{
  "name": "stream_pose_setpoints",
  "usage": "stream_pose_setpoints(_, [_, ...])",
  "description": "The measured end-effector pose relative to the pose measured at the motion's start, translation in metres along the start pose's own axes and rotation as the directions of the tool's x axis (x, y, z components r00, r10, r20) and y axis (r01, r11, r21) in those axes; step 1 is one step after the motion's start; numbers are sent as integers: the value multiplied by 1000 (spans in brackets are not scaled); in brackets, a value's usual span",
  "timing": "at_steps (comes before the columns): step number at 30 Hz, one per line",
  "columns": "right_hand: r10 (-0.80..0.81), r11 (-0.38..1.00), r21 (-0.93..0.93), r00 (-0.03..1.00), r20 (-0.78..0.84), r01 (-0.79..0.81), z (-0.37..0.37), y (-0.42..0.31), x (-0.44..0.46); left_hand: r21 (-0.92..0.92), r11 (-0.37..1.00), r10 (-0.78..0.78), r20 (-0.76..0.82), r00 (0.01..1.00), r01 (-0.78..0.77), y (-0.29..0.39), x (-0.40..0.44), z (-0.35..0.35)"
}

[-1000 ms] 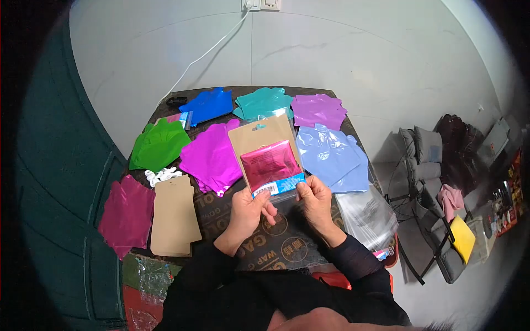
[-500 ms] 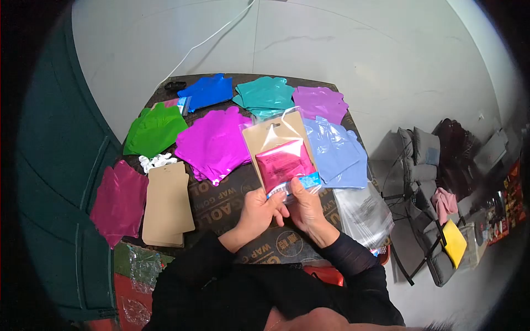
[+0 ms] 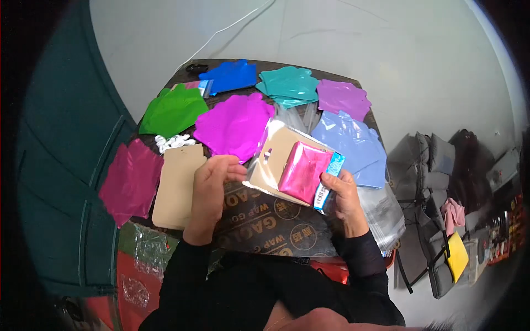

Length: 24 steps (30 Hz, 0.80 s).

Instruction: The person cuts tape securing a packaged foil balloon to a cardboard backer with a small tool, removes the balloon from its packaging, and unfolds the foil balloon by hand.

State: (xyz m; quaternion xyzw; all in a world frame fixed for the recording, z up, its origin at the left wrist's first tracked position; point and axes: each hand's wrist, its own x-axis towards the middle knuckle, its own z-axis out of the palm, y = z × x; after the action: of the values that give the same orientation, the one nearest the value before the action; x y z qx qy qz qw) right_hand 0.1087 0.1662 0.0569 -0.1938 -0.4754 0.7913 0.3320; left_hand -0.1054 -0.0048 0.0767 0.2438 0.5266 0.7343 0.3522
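Observation:
My right hand (image 3: 346, 199) grips a clear plastic package (image 3: 269, 176) by its blue-labelled end, thumb on top. Inside it lie a tan backing card (image 3: 280, 142) with a hang slot and a folded shiny pink foil piece (image 3: 303, 172). The package is turned sideways, its slotted end toward my left hand (image 3: 214, 185). That hand is open, fingers stretched out and slightly blurred, just beside the package's left end. Below my left hand is a stack of tan cards (image 3: 176, 187), with a small white heap (image 3: 171, 142) behind it.
Around the table lie glove-shaped foil stacks in magenta (image 3: 234, 124), green (image 3: 174, 113), blue (image 3: 229, 77), teal (image 3: 288, 85), purple (image 3: 343, 99), pale blue (image 3: 356, 149) and dark pink (image 3: 131, 182). Clear bags (image 3: 381, 215) lie at right. Grey chairs (image 3: 436, 215) stand beyond.
The package has turned from upright to sideways and moved right in my right hand. My left hand has let go of its lower edge and moved left. The camera view has shifted.

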Motion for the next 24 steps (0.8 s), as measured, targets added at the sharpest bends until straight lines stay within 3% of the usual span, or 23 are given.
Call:
stream_pose_setpoints(3, [40,999,-34,994,102,-37,2,3,-1,-165,985,45,-41,998,-51,-4,1,-2])
stream_pose_setpoints(7, [88,992,-90,995,47,-83,7,3,-5,22,1000,-19,67,998,17,-5,-3,1])
stream_pose_setpoints(12, [124,974,-205,987,105,-100,0,3,-3,2,1000,16,154,988,-17,-11,1,-13])
stream_pose_setpoints(18, [133,982,-154,981,139,-111,-3,-1,-3,-1,1000,-27,235,972,28,-7,-1,-15])
stream_pose_setpoints(24, [244,970,-55,958,153,-239,-12,2,0,11,1000,-18,290,957,16,2,-8,-7])
